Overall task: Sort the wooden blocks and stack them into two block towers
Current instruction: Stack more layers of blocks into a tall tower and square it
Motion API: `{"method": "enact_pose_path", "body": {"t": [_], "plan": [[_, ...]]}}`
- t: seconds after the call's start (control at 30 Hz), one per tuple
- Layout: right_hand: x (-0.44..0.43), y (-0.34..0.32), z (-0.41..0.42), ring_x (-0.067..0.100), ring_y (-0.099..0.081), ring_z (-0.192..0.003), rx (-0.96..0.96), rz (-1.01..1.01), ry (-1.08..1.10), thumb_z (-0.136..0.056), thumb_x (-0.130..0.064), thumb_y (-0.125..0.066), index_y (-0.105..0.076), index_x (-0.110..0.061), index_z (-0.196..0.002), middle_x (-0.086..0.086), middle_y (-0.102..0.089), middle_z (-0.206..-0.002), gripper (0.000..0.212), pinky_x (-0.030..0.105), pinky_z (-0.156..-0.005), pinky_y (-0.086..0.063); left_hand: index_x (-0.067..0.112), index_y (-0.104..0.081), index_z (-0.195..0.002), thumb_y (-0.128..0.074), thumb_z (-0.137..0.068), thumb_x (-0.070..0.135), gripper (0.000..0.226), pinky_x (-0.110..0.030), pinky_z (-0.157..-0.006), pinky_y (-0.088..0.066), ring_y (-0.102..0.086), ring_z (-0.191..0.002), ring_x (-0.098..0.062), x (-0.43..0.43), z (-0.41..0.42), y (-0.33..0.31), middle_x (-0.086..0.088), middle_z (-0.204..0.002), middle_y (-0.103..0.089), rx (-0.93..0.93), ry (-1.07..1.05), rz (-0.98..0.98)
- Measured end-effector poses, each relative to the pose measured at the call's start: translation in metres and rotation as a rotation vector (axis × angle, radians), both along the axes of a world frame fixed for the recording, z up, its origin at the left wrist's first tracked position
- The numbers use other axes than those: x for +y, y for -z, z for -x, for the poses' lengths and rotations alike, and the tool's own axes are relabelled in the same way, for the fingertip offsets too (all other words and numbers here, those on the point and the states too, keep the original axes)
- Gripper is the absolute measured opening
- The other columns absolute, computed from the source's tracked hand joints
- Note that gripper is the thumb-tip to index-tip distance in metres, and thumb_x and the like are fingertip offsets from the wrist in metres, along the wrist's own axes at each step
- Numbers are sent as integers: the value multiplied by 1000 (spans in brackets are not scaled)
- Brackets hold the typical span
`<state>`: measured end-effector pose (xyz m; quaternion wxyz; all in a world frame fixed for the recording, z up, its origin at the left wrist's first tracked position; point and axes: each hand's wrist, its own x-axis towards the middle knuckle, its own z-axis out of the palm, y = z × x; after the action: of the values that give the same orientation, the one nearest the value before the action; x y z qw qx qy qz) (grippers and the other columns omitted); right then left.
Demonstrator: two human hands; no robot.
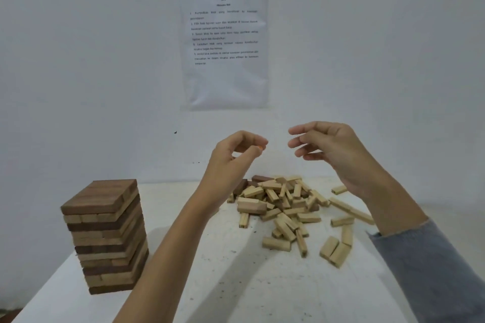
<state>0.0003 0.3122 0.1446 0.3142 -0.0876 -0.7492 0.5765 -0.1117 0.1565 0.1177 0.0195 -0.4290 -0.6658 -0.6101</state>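
Note:
A finished tower [105,236] of mixed dark and light wooden blocks stands at the table's left. A loose pile of mostly light blocks [283,204] lies at the centre right, with a few dark blocks [259,179] at its far edge. Both hands hover in the air above the pile and touch no block. My left hand [231,155] has its fingertips curled against the thumb, where a tiny orange speck shows; I cannot tell what it is. My right hand [333,149] has loosely curved fingers and holds nothing.
The white table [236,283] ends at a white wall just behind the pile. A printed sheet [225,44] hangs on that wall. Stray light blocks [338,249] lie right of the pile, near a longer light strip [351,210].

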Motion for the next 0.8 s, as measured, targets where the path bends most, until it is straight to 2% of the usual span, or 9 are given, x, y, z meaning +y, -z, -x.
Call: {"method": "enact_pose_path", "body": {"t": [0.17,0.2,0.3,0.43,0.5,0.6,0.67,0.73,0.8], "plan": [[41,44,31,22,-64,-78,-260,-230,113,-93,-7,-56,-74,-16,-93,-2,-74,-87,20,29,-70,-52,21,-67,-102,-62,-91,16,13,-10,-71,-47,-60,-95,1,16,41,34,9,-102,-66,91,17,342],[48,55,39,25,-64,-78,-322,-294,127,-93,-10,-59,-74,-16,-93,-4,-73,-90,17,30,-69,-52,19,-66,-104,-63,-90,14,15,-11,-74,-48,-60,-98,-2,20,48,44,8,-105,-66,102,16,409],[63,88,56,17,-67,-80,-502,-461,115,-95,-18,-60,-73,-12,-99,-4,-69,-94,15,13,-61,-48,19,-65,-109,-71,-85,17,26,-20,-90,-48,-57,-109,-7,30,63,73,7,-116,-63,128,7,548],[76,119,68,16,-61,-68,-694,-629,129,-97,-16,-54,-72,-6,-96,2,-73,-93,21,25,-63,-47,16,-62,-108,-68,-85,3,27,-30,-95,-51,-64,-104,-7,37,67,100,5,-110,-64,62,55,618],[79,123,69,21,-66,-82,-729,-672,145,-97,-11,-50,-72,-8,-99,-9,-68,-100,23,31,-75,-54,16,-62,-106,-66,-84,-2,28,-33,-95,-52,-67,-96,-2,39,67,109,8,-101,-67,86,66,600],[82,122,67,19,-64,-97,-759,-685,145,-93,-7,-52,-72,-16,-105,-6,-66,-105,25,33,-86,-53,16,-65,-112,-70,-84,7,30,-15,-94,-40,-58,-95,-1,40,67,113,11,-102,-60,308,-25,630],[84,124,66,18,-60,-106,-818,-696,107,-90,-4,-55,-69,-19,-113,-2,-64,-116,31,31,-91,-51,17,-65,-118,-70,-84,12,35,-22,-93,-39,-53,-102,-11,41,66,113,5,-107,-56,425,-80,655],[84,127,67,18,-55,-113,-871,-726,93,-89,-3,-56,-66,-22,-120,-1,-61,-124,38,32,-96,-49,18,-64,-120,-71,-84,14,37,-30,-94,-41,-52,-105,-15,41,64,113,5,-107,-54,420,-93,661],[84,128,67,19,-51,-117,-892,-792,109,-92,-5,-53,-64,-25,-123,-1,-60,-126,38,36,-103,-42,18,-63,-121,-71,-84,16,38,-26,-93,-42,-52,-103,-13,40,63,113,7,-102,-50,400,-87,665]]}}
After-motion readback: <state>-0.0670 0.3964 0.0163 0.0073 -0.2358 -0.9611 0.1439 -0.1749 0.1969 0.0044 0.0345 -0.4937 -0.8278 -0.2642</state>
